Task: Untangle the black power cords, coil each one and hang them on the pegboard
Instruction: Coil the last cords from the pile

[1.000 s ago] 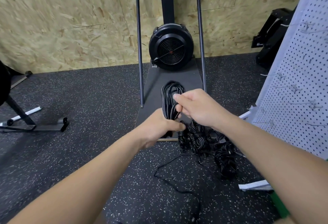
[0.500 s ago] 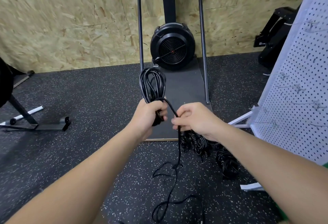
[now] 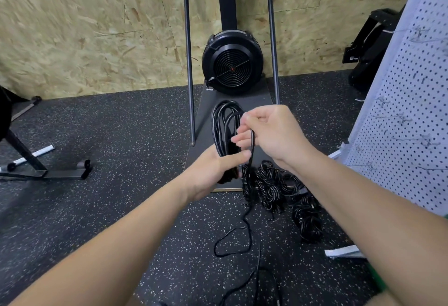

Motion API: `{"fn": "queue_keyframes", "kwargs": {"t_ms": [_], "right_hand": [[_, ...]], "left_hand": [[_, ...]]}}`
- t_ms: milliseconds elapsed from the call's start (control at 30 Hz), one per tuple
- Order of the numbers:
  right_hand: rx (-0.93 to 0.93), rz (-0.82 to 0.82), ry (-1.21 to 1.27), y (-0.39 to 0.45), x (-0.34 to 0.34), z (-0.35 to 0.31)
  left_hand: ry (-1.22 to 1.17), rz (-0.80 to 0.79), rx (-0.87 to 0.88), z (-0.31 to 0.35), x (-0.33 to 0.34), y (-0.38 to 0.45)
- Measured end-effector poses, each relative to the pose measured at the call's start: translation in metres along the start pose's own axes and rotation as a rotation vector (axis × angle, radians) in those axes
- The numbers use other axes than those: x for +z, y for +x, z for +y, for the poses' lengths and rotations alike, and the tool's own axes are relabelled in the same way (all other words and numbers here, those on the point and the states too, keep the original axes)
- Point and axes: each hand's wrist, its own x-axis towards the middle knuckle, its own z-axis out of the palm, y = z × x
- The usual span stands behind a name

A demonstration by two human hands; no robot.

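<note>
**Both hands on one black cord in front of the fan machine**

I took the round black fan housing (image 3: 232,63) on its dark base board (image 3: 257,98) as my landmark. Both bare forearms reached forward toward it from the near edge of the view, converging just in front of the board.

My left hand (image 3: 213,172) sat nearest me, palm turned inward, thumb stretched toward the right, its fingers curled round the lower end of a half-made coil of glossy black power cord (image 3: 224,126). The loops of that coil stood up from the fist and leaned toward the fan housing, over the board.

My right hand (image 3: 269,133) was slightly higher and closer to the fan housing than the left, wrist bent, knuckles up. Its fingers pinched a single strand of the same cord, which dropped from the pinch past the left thumb and trailed in a loose loop across the speckled dark rubber floor (image 3: 109,184) toward me.

A heap of tangled black power cords (image 3: 278,189) lay on the floor at the near right corner of the board, under my right forearm. The white perforated pegboard with wire hooks (image 3: 409,121) stood right of the fan housing, well apart from both hands.
</note>
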Motion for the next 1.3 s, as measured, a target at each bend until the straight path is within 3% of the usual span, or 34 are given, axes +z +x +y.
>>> {"fn": "queue_keyframes", "kwargs": {"t_ms": [100,233,433,600,700,867,967,1133,1200,1300], "right_hand": [[-0.013,0.002,-0.058,-0.001,-0.002,-0.002],[-0.162,0.014,-0.249,-0.004,-0.002,-0.007],[-0.486,0.218,-0.718,0.004,-0.004,0.009],[-0.369,0.143,-0.558,0.012,-0.010,0.012],[-0.388,0.111,-0.516,0.011,-0.011,0.013],[-0.468,0.192,-0.221,0.011,-0.016,0.012],[-0.365,0.172,-0.091,0.013,-0.022,0.013],[-0.086,0.139,-0.101,0.020,-0.020,0.037],[0.058,0.005,-0.148,0.016,-0.016,0.049],[0.254,-0.332,-0.155,0.001,0.000,0.060]], "left_hand": [[-0.025,-0.066,-0.016,0.001,0.007,-0.002],[0.062,-0.099,-0.044,0.001,0.012,-0.005],[0.191,-0.131,0.009,-0.004,0.022,-0.007],[0.227,-0.087,0.049,-0.004,0.021,-0.005],[0.094,-0.100,0.029,-0.006,0.020,-0.005],[-0.010,-0.116,0.042,0.007,0.018,-0.007],[-0.024,-0.071,0.064,0.003,0.018,-0.005],[-0.079,0.113,0.056,0.000,0.010,0.002],[-0.117,0.198,0.052,0.003,0.005,0.006],[-0.202,0.292,0.080,0.008,-0.005,0.013]]}}
